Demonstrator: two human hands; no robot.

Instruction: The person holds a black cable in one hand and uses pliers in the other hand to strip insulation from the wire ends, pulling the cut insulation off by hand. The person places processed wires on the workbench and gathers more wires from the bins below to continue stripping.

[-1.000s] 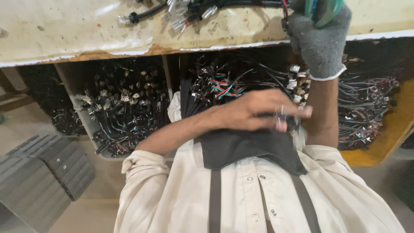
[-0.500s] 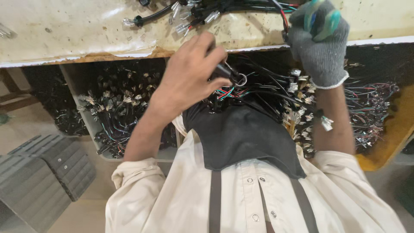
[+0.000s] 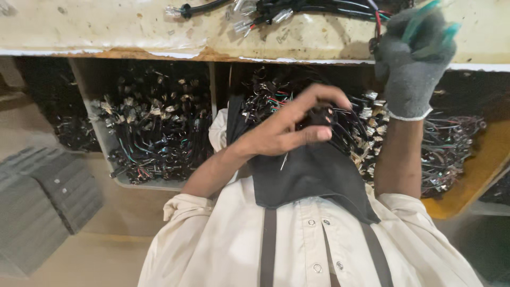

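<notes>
My bare left hand is raised in front of my chest, its fingers pinched on a small black connector with thin wires trailing from it. My right hand, in a grey knit glove with green fingertips, is up at the edge of the worn white worktable. Its blurred fingers are curled around the end of a black wire harness that lies along the tabletop. Below both hands are my dark apron and cream shirt.
Under the table, open bins hold several tangled wire assemblies with connectors. A yellow bin stands at the right. A grey ribbed mat lies on the floor to the left. Loose clear connectors rest on the tabletop.
My left hand rose from the apron toward the table edge, then came back down and to the right, now pinching the black connector. The gloved right hand stayed at the table edge.
</notes>
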